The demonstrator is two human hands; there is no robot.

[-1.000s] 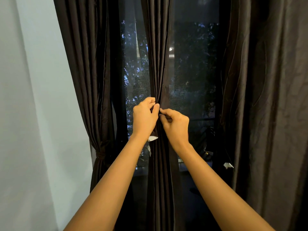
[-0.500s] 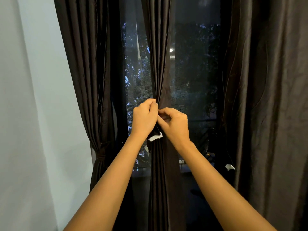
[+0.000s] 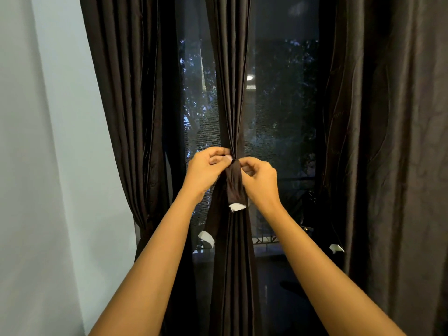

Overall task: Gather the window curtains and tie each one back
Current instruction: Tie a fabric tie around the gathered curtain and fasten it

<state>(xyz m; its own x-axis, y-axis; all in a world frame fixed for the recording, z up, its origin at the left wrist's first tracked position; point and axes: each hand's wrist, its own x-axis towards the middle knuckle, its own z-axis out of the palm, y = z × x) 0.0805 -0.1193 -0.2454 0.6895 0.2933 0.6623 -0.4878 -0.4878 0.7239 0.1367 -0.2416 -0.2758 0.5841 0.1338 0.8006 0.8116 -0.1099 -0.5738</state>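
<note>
A dark brown middle curtain hangs gathered into a narrow bundle in front of the window. A dark tie-back strip with a white end hangs down its front at the gathered point. My left hand pinches the strip's top from the left. My right hand pinches it from the right, fingers curled. A second white-tipped end dangles lower on the left. The left curtain is bunched at its waist. The right curtain hangs loose.
A pale wall fills the left side. The dark window glass shows trees and a lamp outside. Another white tag hangs by the right curtain's inner edge. A railing runs low behind the glass.
The tie-back strip has come round to the front and now hangs down between my hands. Both hands shifted slightly, staying at the gathered point.
</note>
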